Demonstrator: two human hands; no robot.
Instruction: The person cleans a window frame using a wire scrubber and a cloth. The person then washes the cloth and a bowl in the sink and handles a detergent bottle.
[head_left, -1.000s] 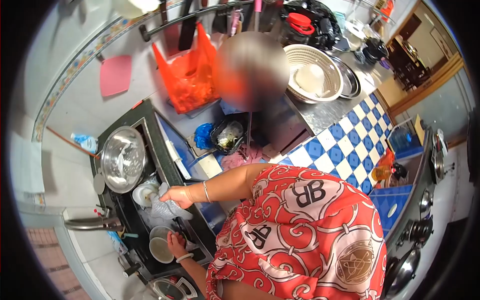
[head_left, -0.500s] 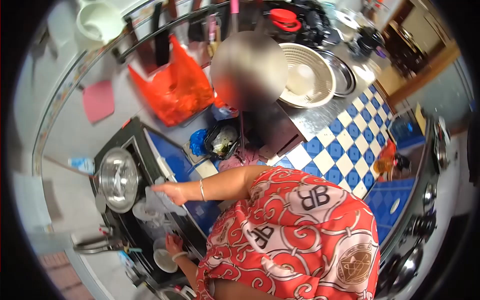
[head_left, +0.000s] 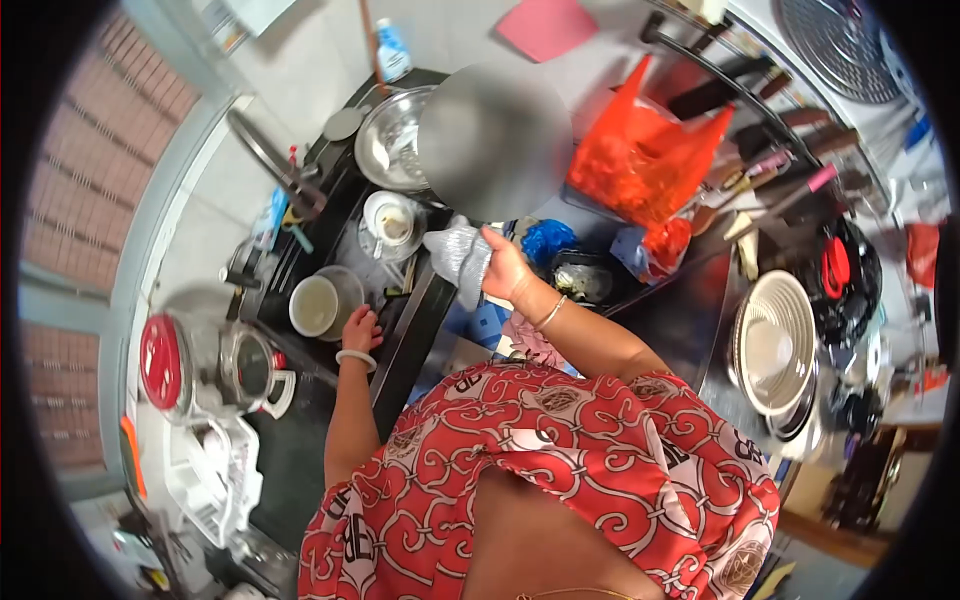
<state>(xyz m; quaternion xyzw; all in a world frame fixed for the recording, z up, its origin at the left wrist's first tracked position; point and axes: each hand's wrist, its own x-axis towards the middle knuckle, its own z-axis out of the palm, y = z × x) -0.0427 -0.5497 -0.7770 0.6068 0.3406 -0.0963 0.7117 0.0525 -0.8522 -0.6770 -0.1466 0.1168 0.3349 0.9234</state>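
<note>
My right hand [head_left: 507, 268] is closed around a crumpled grey cloth [head_left: 462, 260], held above the front edge of the sink. My left hand [head_left: 361, 328] is low over the sink, its fingers loosely apart beside a clear plastic container [head_left: 348, 288] and a pale round bowl [head_left: 313, 306]. Whether its fingertips touch the container's rim is hard to tell. Farther back in the sink sit stacked white dishes [head_left: 390, 222] with cutlery beside them. A metal basin [head_left: 385, 140] stands behind, partly covered by a grey blurred circle.
The faucet [head_left: 275, 165] arches in from the left. A glass jar with a red lid [head_left: 165, 362] and a white dish rack [head_left: 215, 475] stand lower left. On the right are a red plastic bag [head_left: 650, 160], a lined waste bin [head_left: 583, 280] and a cream colander [head_left: 775, 345].
The view has swung towards the sink, so everything appears shifted right. The grey cloth stays in my right hand. My left hand now appears beside the bowl rather than over its rim.
</note>
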